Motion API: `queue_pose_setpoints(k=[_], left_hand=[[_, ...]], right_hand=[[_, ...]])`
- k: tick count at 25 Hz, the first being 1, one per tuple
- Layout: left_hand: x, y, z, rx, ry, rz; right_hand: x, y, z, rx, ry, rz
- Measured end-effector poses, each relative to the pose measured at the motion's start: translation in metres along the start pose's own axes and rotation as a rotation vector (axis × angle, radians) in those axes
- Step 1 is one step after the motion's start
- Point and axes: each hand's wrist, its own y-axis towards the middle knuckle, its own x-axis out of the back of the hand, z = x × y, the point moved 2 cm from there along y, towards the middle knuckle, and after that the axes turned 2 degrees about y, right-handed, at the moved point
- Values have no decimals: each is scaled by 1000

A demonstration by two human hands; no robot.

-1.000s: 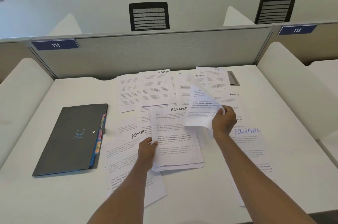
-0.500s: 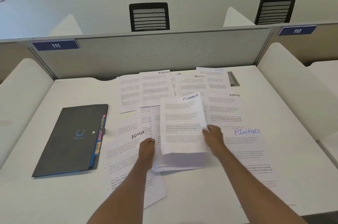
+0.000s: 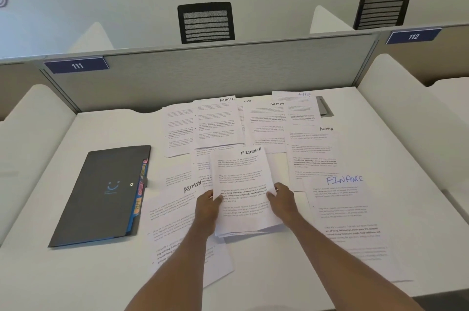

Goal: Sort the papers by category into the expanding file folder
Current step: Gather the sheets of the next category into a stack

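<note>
Gripping the finance pile (image 3: 241, 191) near mid-desk: left hand (image 3: 208, 205) pinching its left edge, right hand (image 3: 281, 199) pinching its right edge, no longer holding a loose sheet up over it as a second ago. Means that sheet is merged and the pile probably goes next into the folder (image 3: 101, 194), lying closed well apart at left, so needs opening first. Leaves the admin sheet (image 3: 175, 224) underneath, the blue finance sheet (image 3: 342, 199) near right and the HR sheet (image 3: 299, 107) at the back unsorted.
</note>
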Motion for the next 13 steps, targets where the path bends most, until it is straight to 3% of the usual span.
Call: queue_pose_setpoints(k=[5, 13], left_hand=[[-7, -2, -3, -8, -89, 1], [-43, -4, -4, 5, -59, 60]], right_hand=[[22, -3, 1, 95, -27, -92], [83, -6, -39, 151, -132, -385]])
